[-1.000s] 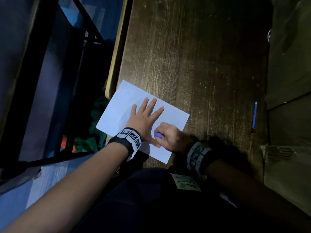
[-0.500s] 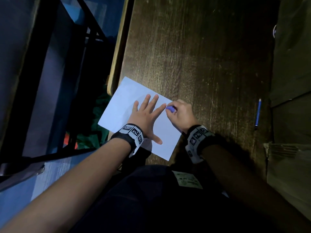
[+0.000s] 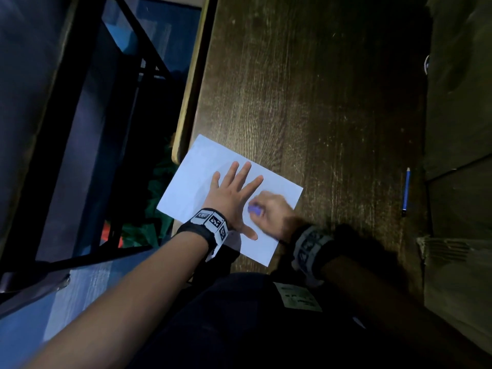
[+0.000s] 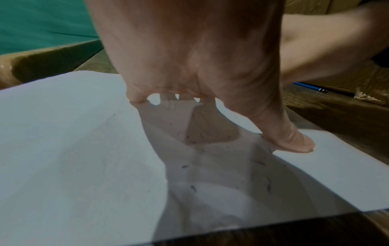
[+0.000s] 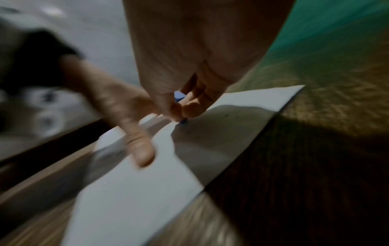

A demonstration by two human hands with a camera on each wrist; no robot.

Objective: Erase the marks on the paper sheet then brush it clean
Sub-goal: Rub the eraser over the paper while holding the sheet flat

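Left hand (image 3: 234, 193) spread flat on the paper sheet (image 3: 197, 166), fingers straight and apart, thumb out toward the near edge: same pinning place as half a second ago, so no slip of the sheet on the wooden table (image 3: 319, 102). Under the palm, seen from the left wrist, faint pencil lines and dark eraser crumbs (image 4: 192, 188), none brushed off. Further right, right hand (image 3: 274, 211) pinched round the purple eraser (image 3: 254, 209), pulled back from the far edge of the sheet to a spot just beside the left thumb, blurred mid-stroke. Rubbing now over the near part; erasing likely unfinished, brushing not begun. Far right, blue pencil (image 3: 405, 191) idle, well apart.
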